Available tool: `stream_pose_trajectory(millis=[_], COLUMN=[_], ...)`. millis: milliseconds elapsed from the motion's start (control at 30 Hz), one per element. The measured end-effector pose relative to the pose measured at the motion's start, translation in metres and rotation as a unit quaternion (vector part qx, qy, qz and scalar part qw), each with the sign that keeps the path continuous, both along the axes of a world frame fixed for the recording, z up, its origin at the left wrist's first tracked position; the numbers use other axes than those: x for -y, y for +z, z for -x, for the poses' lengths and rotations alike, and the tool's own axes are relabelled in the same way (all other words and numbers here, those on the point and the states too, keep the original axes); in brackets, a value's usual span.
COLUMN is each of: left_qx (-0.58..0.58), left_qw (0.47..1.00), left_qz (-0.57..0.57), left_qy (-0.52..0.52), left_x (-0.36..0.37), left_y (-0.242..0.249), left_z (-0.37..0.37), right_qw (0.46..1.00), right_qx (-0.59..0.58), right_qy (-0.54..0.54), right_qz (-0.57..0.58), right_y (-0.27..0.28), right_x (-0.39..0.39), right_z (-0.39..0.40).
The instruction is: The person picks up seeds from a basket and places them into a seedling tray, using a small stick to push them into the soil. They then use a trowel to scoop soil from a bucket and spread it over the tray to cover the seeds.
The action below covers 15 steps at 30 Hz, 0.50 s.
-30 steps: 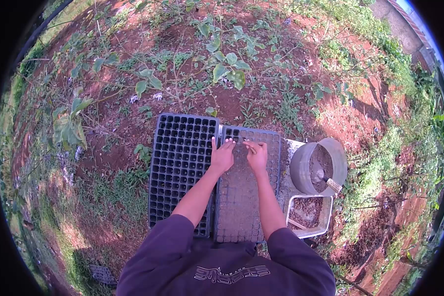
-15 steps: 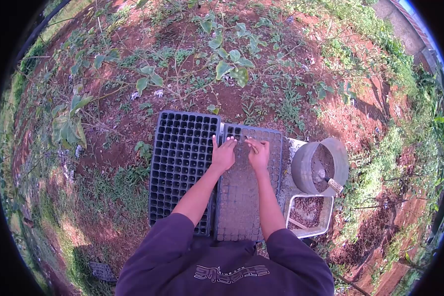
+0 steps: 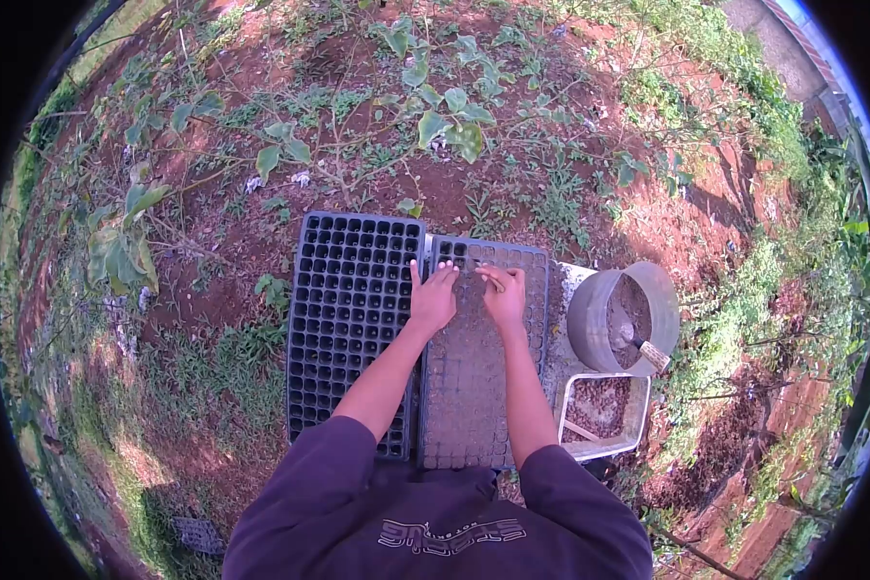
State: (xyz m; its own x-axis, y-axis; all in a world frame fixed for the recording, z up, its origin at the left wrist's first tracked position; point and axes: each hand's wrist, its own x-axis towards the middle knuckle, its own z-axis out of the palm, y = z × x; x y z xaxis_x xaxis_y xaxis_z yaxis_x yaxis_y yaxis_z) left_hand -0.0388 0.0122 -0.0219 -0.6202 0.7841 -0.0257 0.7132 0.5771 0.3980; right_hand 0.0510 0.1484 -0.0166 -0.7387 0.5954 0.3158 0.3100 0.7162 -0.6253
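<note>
A seedling tray [image 3: 469, 387] filled with brown soil lies in front of me; several cells near its top left corner show dark and lower in soil. My left hand [image 3: 433, 302] rests on its upper left part, fingers stretched out and thumb spread toward the neighbouring tray. Close by on the right, my right hand [image 3: 504, 298] is over the soil with its fingers bent and pressed together, fingertips toward the upper cells. Whatever is between those fingertips is too small to make out. An empty black seedling tray [image 3: 350, 324] lies along the left side.
On the right stands a round metal container [image 3: 590, 324] with soil and a handled scoop [image 3: 652, 355] inside. Below it is a pale rectangular tub [image 3: 645, 411] holding small brown seeds or grains and a flat stick [image 3: 582, 432]. Leafy plants [image 3: 435, 126] grow beyond the trays.
The whole view has shifted slightly, with the trays appearing a little further left. Both hands keep nearly the same place on the soil-filled tray, with only small finger movement.
</note>
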Motion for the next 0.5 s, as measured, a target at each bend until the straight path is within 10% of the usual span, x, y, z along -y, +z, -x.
stream_pose_trajectory(millis=[500], left_qx=[0.002], left_qw=[1.000], left_qz=[-0.018], left_qy=[0.016], left_x=[-0.0010], left_y=[-0.0059], left_z=[-0.0023], right_qw=[1.000], right_qx=[-0.001], right_qy=[0.011], right_qz=[-0.003], right_y=[-0.0055], right_x=[-0.0013], right_z=[0.0035])
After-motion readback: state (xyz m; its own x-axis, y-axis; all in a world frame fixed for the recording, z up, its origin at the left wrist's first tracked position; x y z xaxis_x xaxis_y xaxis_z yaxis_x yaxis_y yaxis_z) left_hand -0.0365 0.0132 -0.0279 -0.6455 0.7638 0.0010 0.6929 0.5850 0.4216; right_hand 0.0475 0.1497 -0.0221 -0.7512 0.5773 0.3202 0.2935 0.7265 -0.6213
